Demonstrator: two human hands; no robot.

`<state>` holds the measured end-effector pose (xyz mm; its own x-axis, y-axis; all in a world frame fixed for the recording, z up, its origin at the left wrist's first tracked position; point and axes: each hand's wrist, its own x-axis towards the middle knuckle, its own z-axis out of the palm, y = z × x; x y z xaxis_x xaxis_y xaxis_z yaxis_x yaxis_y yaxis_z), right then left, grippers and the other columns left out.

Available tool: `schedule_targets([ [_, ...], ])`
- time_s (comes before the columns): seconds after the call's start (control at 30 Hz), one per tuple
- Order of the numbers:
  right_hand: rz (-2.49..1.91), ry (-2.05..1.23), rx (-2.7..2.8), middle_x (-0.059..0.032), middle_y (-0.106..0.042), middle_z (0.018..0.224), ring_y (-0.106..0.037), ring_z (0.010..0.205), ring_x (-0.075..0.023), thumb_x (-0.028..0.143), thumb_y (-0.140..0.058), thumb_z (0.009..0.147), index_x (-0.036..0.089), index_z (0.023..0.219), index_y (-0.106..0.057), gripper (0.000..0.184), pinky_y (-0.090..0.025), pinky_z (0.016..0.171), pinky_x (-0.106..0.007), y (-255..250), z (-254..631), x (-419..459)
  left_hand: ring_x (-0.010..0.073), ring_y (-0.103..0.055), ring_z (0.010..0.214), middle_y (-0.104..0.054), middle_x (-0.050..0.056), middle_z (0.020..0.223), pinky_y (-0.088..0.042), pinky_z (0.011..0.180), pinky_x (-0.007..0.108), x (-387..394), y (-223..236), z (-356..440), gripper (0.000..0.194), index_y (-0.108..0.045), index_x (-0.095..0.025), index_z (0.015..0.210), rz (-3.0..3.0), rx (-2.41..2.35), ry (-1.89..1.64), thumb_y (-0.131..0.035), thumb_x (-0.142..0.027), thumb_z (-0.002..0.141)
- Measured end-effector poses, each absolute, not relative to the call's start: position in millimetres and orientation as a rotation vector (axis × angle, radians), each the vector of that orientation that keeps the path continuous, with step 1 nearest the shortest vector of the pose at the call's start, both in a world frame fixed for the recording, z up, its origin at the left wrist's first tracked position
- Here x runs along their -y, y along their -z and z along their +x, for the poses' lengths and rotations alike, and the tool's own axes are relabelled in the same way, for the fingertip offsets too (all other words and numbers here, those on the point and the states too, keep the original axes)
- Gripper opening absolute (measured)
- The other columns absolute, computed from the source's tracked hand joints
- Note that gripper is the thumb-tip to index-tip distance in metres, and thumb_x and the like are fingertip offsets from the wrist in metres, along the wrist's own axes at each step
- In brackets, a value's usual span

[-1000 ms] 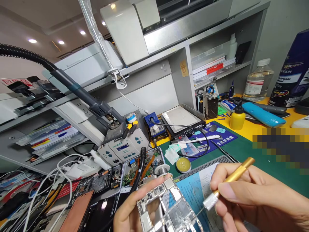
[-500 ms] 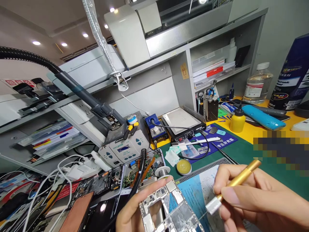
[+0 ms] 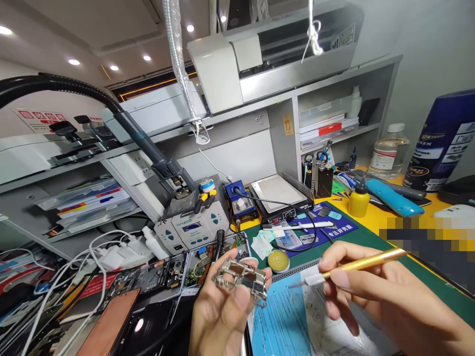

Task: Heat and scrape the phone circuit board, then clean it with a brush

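Note:
A small phone circuit board (image 3: 249,278) rests tilted in my left hand (image 3: 218,316), pinched between thumb and fingers. My right hand (image 3: 356,282) is closed around a gold-handled craft knife (image 3: 365,262) with a silver knurled collar. The thin tip of the knife points left toward the board, apart from it. Under both hands lies a blue and white printed sheet (image 3: 276,311). An open round tin of yellowish paste (image 3: 278,261) stands just beyond the board.
A grey soldering station (image 3: 198,230) stands at the back, with a tray of circuit boards (image 3: 196,272) before it. Phone parts (image 3: 115,321) and white cables (image 3: 100,262) crowd the left. A yellow bottle (image 3: 358,200) and a dark spray can (image 3: 434,143) stand at right.
The circuit board has been raised and tipped to a flatter angle in my left hand. The knife tip has moved away from the board's edge, and its handle lies flatter. The view has shifted.

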<state>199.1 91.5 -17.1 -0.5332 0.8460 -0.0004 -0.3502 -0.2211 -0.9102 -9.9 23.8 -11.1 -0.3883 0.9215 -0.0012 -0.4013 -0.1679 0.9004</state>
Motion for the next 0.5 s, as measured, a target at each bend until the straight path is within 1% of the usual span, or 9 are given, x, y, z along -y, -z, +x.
schedule_targets([
  [0.07,-0.735,-1.688,1.338,-0.0051,-0.069,0.073,-0.062,0.063,-0.0180,0.050,-0.078,0.083,0.022,0.092,-0.070,0.031,-0.045,0.056,-0.030,21,199,-93,0.0317,-0.077,0.091,-0.075,0.011,0.102,-0.065,0.090,0.042,-28,7,-13,0.075,-0.047,-0.020,0.135,0.579,-0.959,-1.625,-0.082,-0.047,0.075],
  [0.13,-0.796,-1.535,1.465,-0.0071,-0.071,0.076,-0.060,0.061,-0.0180,0.055,-0.074,0.085,0.022,0.096,-0.070,0.035,-0.045,0.059,-0.034,22,199,-93,0.0291,-0.076,0.083,-0.074,0.010,0.094,-0.066,0.083,0.042,-30,4,-16,0.063,-0.050,-0.018,0.133,0.533,-0.883,-1.518,-0.075,-0.045,0.082],
  [0.23,-0.815,-1.386,1.565,-0.0083,-0.071,0.076,-0.059,0.059,-0.0198,0.057,-0.071,0.086,0.023,0.096,-0.071,0.035,-0.044,0.060,-0.038,20,198,-92,0.0264,-0.073,0.076,-0.073,0.012,0.092,-0.064,0.076,0.040,-29,3,-21,0.047,-0.061,-0.015,0.117,0.569,-0.805,-1.392,-0.067,-0.050,0.087],
  [0.3,-0.817,-1.317,1.555,-0.0081,-0.070,0.074,-0.059,0.059,-0.0214,0.055,-0.072,0.086,0.025,0.095,-0.071,0.031,-0.043,0.060,-0.040,18,196,-94,0.0256,-0.072,0.075,-0.073,0.014,0.093,-0.064,0.074,0.039,-29,4,-23,0.045,-0.065,-0.013,0.106,0.629,-0.793,-1.297,-0.062,-0.054,0.090],
  [0.33,-0.816,-1.291,1.540,-0.0079,-0.070,0.074,-0.059,0.058,-0.0218,0.053,-0.072,0.086,0.026,0.094,-0.072,0.028,-0.042,0.060,-0.040,17,195,-96,0.0259,-0.072,0.075,-0.073,0.015,0.094,-0.064,0.075,0.039,-29,5,-25,0.045,-0.066,-0.012,0.103,0.658,-0.795,-1.246,-0.060,-0.055,0.090],
  [0.4,-0.796,-1.273,1.495,-0.0073,-0.070,0.072,-0.057,0.058,-0.0216,0.050,-0.073,0.086,0.028,0.093,-0.072,0.023,-0.041,0.061,-0.041,16,193,-100,0.0275,-0.073,0.076,-0.073,0.017,0.099,-0.063,0.076,0.040,-30,6,-27,0.045,-0.064,-0.010,0.107,0.695,-0.808,-1.159,-0.059,-0.051,0.091],
  [0.47,-0.757,-1.312,1.417,-0.0067,-0.068,0.071,-0.056,0.059,-0.0206,0.045,-0.075,0.085,0.028,0.090,-0.072,0.018,-0.040,0.059,-0.039,15,190,-106,0.0304,-0.075,0.081,-0.074,0.016,0.103,-0.063,0.077,0.042,-31,7,-30,0.047,-0.056,-0.012,0.123,0.708,-0.838,-1.112,-0.061,-0.043,0.089],
  [0.5,-0.737,-1.341,1.368,-0.0064,-0.067,0.071,-0.056,0.060,-0.0204,0.042,-0.076,0.084,0.028,0.088,-0.072,0.015,-0.039,0.057,-0.038,15,189,-108,0.0318,-0.075,0.083,-0.074,0.016,0.104,-0.063,0.078,0.043,-31,7,-30,0.052,-0.050,-0.013,0.132,0.712,-0.858,-1.101,-0.062,-0.039,0.088],
])
